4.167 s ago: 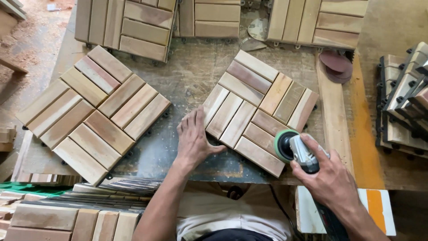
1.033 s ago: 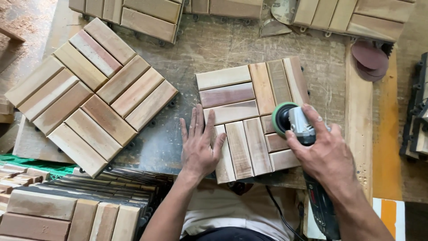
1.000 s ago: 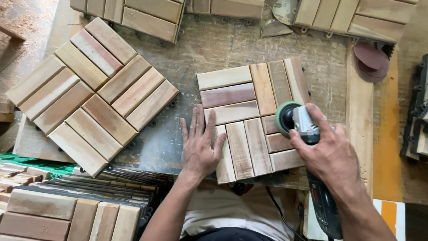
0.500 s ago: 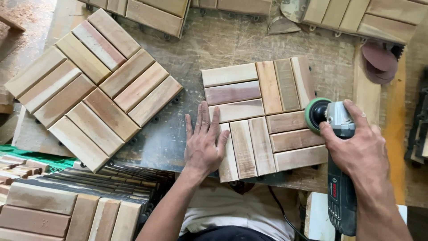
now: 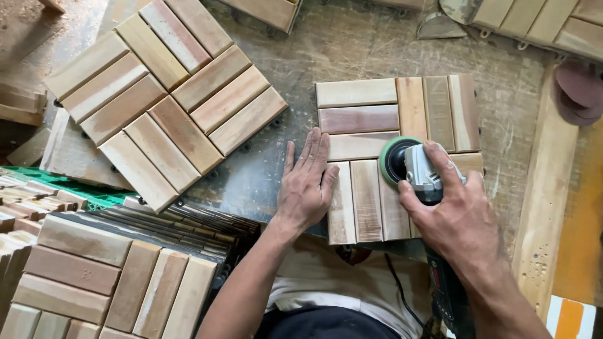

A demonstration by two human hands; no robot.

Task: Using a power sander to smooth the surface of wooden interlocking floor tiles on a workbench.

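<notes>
Moved: since half a second back the sander has slid in off the tile's right edge and now sits near its middle; the left hand hasn't budged.
Right hand [image 5: 455, 216]: wrapped tight round the grey head of the sander [image 5: 419, 172], fingers over the top, looks like that's for pressing the green-rimmed disc flat on the wood.
Left hand [image 5: 306, 182]: open, fingers spread, palm down on the tile's left edge and partly on the bench, probably pinning it so it doesn't skate.
Tile being sanded [image 5: 377, 113]: slatted wooden square right under both hands, lying flat on the worn workbench [image 5: 352, 44].
Left of the hands: another slatted tile [image 5: 166, 103] turned diagonal, well apart.
Near the left elbow: stack of tiles [image 5: 107, 276], slats up.
Far right: dark sanding discs [image 5: 578, 91] on the bench edge, beyond the right hand.
Top edge: more tiles, cut off by the frame.
</notes>
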